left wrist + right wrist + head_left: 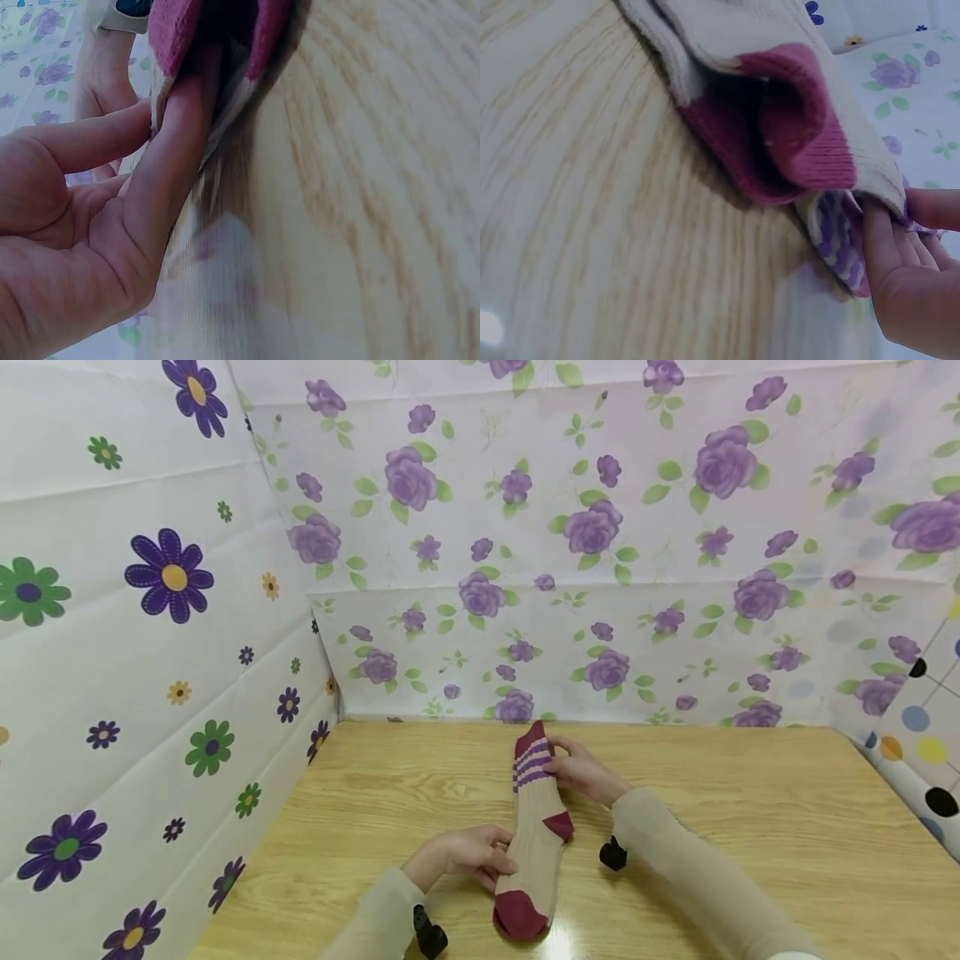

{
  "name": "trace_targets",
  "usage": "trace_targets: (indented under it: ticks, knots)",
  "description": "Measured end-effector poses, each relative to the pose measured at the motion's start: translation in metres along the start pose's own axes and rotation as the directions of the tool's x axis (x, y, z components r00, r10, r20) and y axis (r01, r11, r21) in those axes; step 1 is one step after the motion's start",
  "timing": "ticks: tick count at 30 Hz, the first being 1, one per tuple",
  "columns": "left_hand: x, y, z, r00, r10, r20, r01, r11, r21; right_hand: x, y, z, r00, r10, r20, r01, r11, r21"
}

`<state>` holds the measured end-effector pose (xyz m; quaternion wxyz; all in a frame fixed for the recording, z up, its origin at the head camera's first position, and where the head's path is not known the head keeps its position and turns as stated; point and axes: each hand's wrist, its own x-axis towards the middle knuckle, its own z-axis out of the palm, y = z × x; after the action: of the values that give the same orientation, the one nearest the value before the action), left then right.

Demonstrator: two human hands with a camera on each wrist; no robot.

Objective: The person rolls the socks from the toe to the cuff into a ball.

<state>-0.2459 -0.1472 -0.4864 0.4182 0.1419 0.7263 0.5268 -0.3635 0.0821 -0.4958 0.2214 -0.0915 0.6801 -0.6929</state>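
"Left hand (pixel 97 255) nearest the lens, in the left wrist view: thumb and fingers pinching the striped crew socks (pixel 536 831) close to the burgundy toes."

"And the right hand (pixel 588 777)?"

"Pinching the purple-striped cuff end. The socks lie layered lengthwise on the wooden tabletop (pixel 750 793), toes toward the person."

"So which step?"

"I'd call it aligning the pair; the burgundy heels, seen from the right wrist, gape apart."

"Next move?"

"Probably calls for squaring those edges and pressing both layers together."
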Motion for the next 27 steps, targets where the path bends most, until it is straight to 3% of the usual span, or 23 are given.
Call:
trace_targets:
  ticks: [9, 18, 23, 27]
  knots:
    - [-0.003, 0.0, 0.001, 0.999, -0.021, -0.032, 0.022, 1.0, 0.022, 0.001, 0.007, -0.004, 0.993, 0.099, -0.068, -0.102, 0.994, -0.049]
    - [-0.012, 0.0, -0.003, 0.997, -0.035, -0.069, 0.039, 0.997, 0.063, -0.006, 0.002, -0.01, 0.992, 0.122, 0.037, -0.117, 0.987, -0.113]
    - [-0.019, 0.001, -0.005, 0.994, -0.028, -0.11, 0.035, 0.997, 0.067, -0.016, -0.004, -0.008, 0.993, 0.12, 0.019, -0.113, 0.967, -0.229]
    - [-0.022, 0.001, -0.006, 0.993, -0.013, -0.12, 0.021, 0.998, 0.06, -0.025, -0.008, -0.004, 0.994, 0.097, -0.041, -0.106, 0.925, -0.365]
